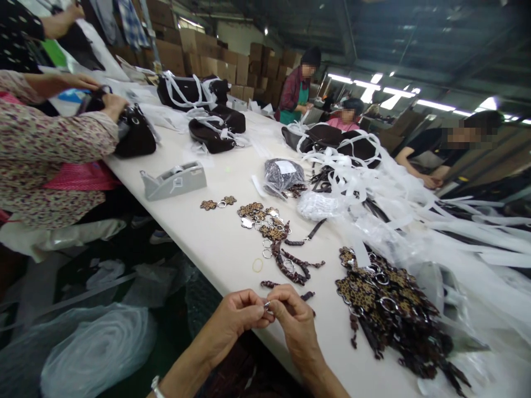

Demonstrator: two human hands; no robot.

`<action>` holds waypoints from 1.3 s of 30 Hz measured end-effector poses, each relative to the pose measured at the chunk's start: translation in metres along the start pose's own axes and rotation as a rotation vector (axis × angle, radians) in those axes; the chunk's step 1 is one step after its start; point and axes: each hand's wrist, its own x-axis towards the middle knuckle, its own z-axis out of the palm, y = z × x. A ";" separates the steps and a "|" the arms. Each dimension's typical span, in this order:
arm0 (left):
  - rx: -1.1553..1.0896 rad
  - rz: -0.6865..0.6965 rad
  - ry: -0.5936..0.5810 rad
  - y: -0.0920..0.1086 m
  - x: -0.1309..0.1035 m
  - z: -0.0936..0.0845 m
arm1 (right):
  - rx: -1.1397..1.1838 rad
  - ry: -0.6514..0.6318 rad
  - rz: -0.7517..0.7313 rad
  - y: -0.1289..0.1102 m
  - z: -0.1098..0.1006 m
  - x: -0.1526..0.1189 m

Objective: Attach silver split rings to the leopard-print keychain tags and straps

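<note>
Near the table's front edge, my left hand [244, 310] and my right hand [293, 316] meet, thumbs and fingers pinched on a small silver metal ring [267, 305]. My fingers cover most of the ring. Ends of a dark brown knotted cord [269, 284] show just behind my right hand; whether it joins the ring I cannot tell. Beyond lie more knotted cords [292, 265], loose rings [266, 249] and leopard-print flower charms [251, 210]. A separate pair of flower charms [208, 204] lies further left. To the right is a heap of leopard-print charms with cords [385, 298].
A grey tape dispenser [174, 181] stands at the table's left edge. Dark handbags [211, 132] and white strips [352, 171] lie further back. A plastic bag of dark pieces [284, 174] sits mid-table. One person in a patterned sleeve [62, 130] handles a bag at left; others are beyond.
</note>
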 end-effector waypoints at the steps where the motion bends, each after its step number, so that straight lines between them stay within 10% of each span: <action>1: -0.010 0.006 0.011 0.001 0.000 -0.003 | -0.013 -0.030 -0.016 -0.001 0.001 0.003; 12: 0.068 0.053 0.171 0.021 0.001 -0.024 | -0.840 -0.099 -0.048 0.008 -0.025 0.139; 20: 0.078 0.079 0.201 0.025 -0.005 -0.026 | -1.024 -0.358 -0.056 0.023 -0.015 0.205; 28: 0.122 0.099 0.218 0.027 -0.005 -0.027 | -0.891 -0.194 -0.045 -0.016 -0.045 0.183; 34: 0.149 0.095 0.164 0.021 -0.001 -0.019 | -0.205 -0.089 0.282 -0.035 -0.091 0.108; 39: 0.189 0.058 0.122 0.010 0.004 -0.004 | -0.192 -0.113 0.395 -0.026 -0.106 0.044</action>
